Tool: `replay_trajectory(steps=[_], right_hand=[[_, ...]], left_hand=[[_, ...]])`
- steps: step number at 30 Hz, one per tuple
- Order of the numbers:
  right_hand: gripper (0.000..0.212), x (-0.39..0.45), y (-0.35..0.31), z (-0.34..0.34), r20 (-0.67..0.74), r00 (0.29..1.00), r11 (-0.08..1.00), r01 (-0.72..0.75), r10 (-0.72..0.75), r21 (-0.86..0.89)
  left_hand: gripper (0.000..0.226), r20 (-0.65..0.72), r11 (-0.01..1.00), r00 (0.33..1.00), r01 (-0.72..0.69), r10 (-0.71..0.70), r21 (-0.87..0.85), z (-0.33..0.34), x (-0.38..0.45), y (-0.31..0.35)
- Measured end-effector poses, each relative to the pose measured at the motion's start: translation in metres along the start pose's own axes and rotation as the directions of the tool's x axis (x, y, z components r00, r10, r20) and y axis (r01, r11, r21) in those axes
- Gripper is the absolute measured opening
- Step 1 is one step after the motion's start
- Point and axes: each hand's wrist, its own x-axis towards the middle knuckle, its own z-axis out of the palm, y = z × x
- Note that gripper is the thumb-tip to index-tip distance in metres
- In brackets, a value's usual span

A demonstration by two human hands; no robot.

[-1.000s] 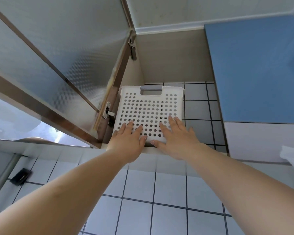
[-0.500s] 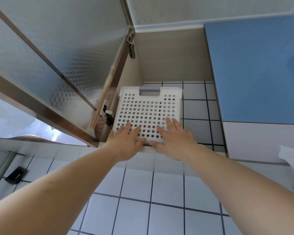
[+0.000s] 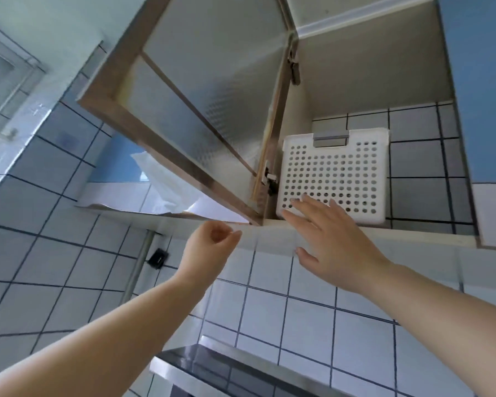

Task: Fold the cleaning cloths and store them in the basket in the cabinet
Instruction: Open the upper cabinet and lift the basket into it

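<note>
My perforated white basket sits inside the open cabinet, my right hand flat against it, my left hand loosely curled and empty, so only closing the frosted door seems left.

The basket was white, dotted with round holes; beside it, the cabinet door showed dimpled frosted glass, brown-framed.

Tiled wall, steel pipe, window.
</note>
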Motion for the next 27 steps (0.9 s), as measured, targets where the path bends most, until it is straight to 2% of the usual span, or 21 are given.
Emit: replay_trajectory(steps=[4, 6, 8, 10, 11, 16, 22, 24, 27], right_hand=[[0.063, 0.009, -0.022, -0.011, -0.097, 0.995, 0.999, 0.034, -0.035, -0.017], [0.062, 0.015, -0.034, -0.02, -0.134, 0.99, 0.999, 0.044, -0.043, 0.0], [0.061, 0.018, -0.043, -0.026, -0.19, 0.98, 0.998, 0.063, -0.064, -0.01], [0.061, 0.019, -0.05, -0.031, -0.231, 0.968, 0.996, 0.087, -0.093, -0.037], [0.061, 0.019, -0.052, -0.033, -0.24, 0.966, 0.995, 0.094, -0.102, -0.043], [0.058, 0.008, -0.054, -0.042, -0.26, 0.956, 0.991, 0.128, -0.136, -0.045], [0.056, -0.031, -0.065, -0.057, -0.319, 0.927, 0.974, 0.224, -0.199, 0.043], [0.054, -0.046, -0.072, -0.062, -0.355, 0.894, 0.95, 0.308, -0.272, 0.049], [0.052, -0.065, -0.078, -0.069, -0.395, 0.852, 0.917, 0.395, -0.343, 0.057]], left_hand=[[0.073, -0.182, 0.96, 0.971, 0.107, -0.157, -0.257, -0.05, -0.001, 0.011], [0.094, -0.215, 0.966, 0.972, 0.034, -0.092, -0.257, -0.07, -0.002, 0.023], [0.078, -0.176, 0.982, 0.984, -0.056, 0.023, -0.181, -0.078, -0.005, 0.033], [0.055, -0.113, 0.987, 0.991, -0.087, 0.072, -0.133, -0.079, -0.007, 0.041], [0.052, -0.089, 0.988, 0.993, -0.088, 0.077, -0.128, -0.079, -0.007, 0.041], [0.055, -0.091, 0.983, 0.987, -0.141, 0.131, -0.114, -0.076, -0.01, 0.046], [0.064, -0.113, 0.951, 0.945, -0.31, 0.307, -0.012, -0.052, -0.019, 0.05], [0.065, -0.081, 0.935, 0.932, -0.355, 0.354, -0.005, -0.038, -0.023, 0.053], [0.069, 0.006, 0.876, 0.881, -0.471, 0.473, 0.099, -0.015, -0.031, 0.059]])
